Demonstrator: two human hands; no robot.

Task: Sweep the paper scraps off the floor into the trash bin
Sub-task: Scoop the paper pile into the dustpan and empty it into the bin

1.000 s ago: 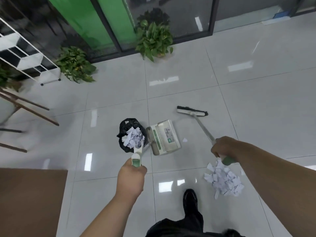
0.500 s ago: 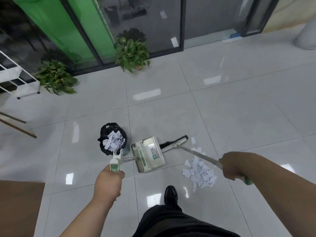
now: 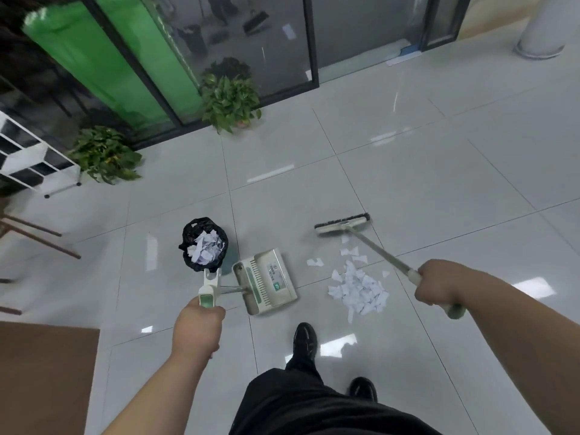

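Head view: the dustpan handle (image 3: pixel 207 293) is gripped by the left hand (image 3: pixel 197 328) with curled fingers, and the broom (image 3: pixel 370 243) by the right hand (image 3: pixel 439 285). The paper scraps (image 3: pixel 359 288) are heaped on the floor (image 3: pixel 439 189) between dustpan (image 3: pixel 266 282) and broom, the trash bin (image 3: pixel 204 243) just beside the dustpan.

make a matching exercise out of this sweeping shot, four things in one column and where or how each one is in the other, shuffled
Column 1
1. trash bin
2. dustpan
3. broom head
4. scrap pile

Column 2
A. lies between the dustpan and the right hand
B. lined in black, holding white paper
C. beyond the pile, at the far end of the handle the right hand grips
D. just right of the bin, its handle gripped by the left hand

Pairs: 1-B, 2-D, 3-C, 4-A
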